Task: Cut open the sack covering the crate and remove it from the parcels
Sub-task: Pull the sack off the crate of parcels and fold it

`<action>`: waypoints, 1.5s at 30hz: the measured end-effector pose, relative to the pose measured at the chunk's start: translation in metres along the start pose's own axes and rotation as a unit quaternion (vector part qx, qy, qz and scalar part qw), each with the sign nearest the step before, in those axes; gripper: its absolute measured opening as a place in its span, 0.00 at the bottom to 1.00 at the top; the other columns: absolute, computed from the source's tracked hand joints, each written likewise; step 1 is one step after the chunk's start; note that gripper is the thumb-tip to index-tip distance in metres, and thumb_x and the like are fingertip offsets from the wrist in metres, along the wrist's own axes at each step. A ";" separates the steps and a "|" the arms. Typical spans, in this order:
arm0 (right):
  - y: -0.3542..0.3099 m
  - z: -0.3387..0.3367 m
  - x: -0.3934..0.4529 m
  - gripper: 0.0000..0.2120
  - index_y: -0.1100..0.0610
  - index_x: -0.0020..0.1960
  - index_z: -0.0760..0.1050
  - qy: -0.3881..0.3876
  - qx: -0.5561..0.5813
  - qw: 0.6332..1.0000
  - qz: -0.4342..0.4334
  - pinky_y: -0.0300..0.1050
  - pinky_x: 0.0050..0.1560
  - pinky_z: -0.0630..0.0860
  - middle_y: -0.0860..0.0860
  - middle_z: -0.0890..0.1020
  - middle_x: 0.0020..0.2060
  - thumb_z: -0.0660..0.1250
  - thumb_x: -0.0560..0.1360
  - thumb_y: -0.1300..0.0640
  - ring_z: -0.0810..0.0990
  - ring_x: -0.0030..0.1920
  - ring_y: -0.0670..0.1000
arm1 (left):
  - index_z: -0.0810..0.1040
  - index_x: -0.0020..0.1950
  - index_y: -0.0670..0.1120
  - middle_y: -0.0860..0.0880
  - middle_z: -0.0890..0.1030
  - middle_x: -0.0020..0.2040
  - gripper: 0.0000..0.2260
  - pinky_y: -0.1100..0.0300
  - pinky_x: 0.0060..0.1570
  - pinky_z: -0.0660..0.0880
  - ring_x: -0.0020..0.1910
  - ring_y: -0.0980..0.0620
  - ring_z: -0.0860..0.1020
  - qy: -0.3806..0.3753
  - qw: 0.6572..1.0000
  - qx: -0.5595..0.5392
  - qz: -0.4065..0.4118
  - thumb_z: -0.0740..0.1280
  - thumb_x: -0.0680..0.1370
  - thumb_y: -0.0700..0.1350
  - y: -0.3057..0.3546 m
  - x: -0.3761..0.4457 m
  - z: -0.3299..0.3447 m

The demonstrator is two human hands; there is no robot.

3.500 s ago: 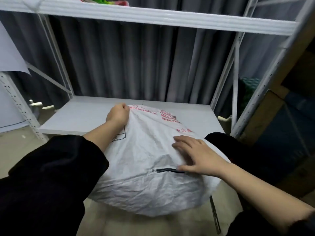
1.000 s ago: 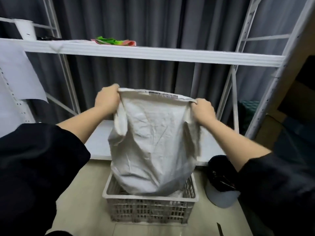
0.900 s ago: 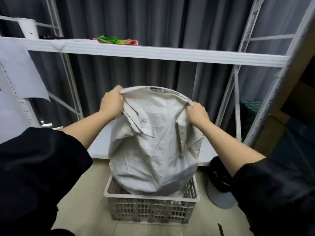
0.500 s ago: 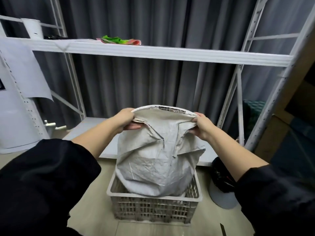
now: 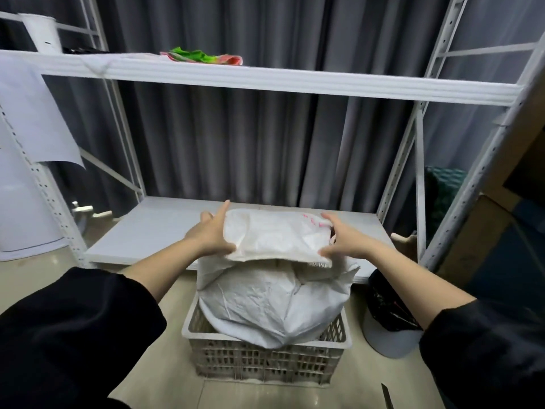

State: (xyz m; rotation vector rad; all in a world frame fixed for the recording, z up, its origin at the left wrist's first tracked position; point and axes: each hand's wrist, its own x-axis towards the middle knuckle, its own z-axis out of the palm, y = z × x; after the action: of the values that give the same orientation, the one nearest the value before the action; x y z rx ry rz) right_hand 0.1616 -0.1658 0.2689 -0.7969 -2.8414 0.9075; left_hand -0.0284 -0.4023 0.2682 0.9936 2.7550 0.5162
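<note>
Left hand: fingers extended, thumb beneath, pinching the left end of the folded sack top. Right hand: thumb and fingers clamping the right end. Sack: white woven, upper part folded over flat between the hands, lower part bulging out of the crate. Crate: pale lattice plastic, on the floor before the lower shelf. Blade: on the floor, right of the crate.

The sack bulges over the whole crate mouth, blocking reach inside; the low shelf board lies just behind, a black-lined bin stands near its right side, bare floor at left
</note>
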 end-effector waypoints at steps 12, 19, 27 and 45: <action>0.034 0.078 0.025 0.24 0.56 0.63 0.68 -0.045 -0.292 0.955 0.025 0.48 0.53 0.72 0.57 0.69 0.64 0.69 0.69 0.54 0.74 0.60 0.59 | 0.52 0.76 0.46 0.48 0.76 0.65 0.35 0.55 0.58 0.68 0.63 0.47 0.75 -0.023 0.946 0.319 0.053 0.63 0.75 0.54 -0.015 0.026 0.064; -0.012 -0.019 0.033 0.22 0.52 0.65 0.64 0.091 -0.327 0.940 -0.037 0.46 0.44 0.70 0.56 0.80 0.57 0.63 0.72 0.57 0.79 0.54 0.59 | 0.71 0.62 0.49 0.43 0.74 0.59 0.12 0.51 0.50 0.72 0.57 0.39 0.77 0.131 0.960 0.227 0.095 0.57 0.79 0.46 0.018 0.037 -0.015; -0.068 -0.081 0.013 0.15 0.56 0.60 0.74 0.303 -0.303 0.899 -0.092 0.47 0.40 0.66 0.59 0.73 0.53 0.58 0.75 0.61 0.77 0.49 0.62 | 0.68 0.56 0.42 0.39 0.77 0.52 0.09 0.50 0.38 0.67 0.46 0.34 0.77 0.323 0.932 0.135 0.093 0.57 0.76 0.38 0.036 0.032 -0.096; -0.045 -0.083 -0.008 0.13 0.53 0.55 0.78 0.391 -0.368 0.830 -0.153 0.42 0.27 0.61 0.55 0.72 0.42 0.67 0.71 0.62 0.74 0.42 0.58 | 0.68 0.57 0.38 0.41 0.75 0.41 0.10 0.52 0.33 0.65 0.43 0.36 0.79 0.303 0.907 0.272 0.111 0.56 0.77 0.31 0.043 0.020 -0.114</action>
State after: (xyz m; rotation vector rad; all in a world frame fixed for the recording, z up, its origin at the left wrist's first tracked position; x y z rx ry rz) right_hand 0.1650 -0.1575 0.3635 -0.5187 -2.3528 -0.5211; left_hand -0.0496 -0.3886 0.3889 1.4895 3.4724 0.0619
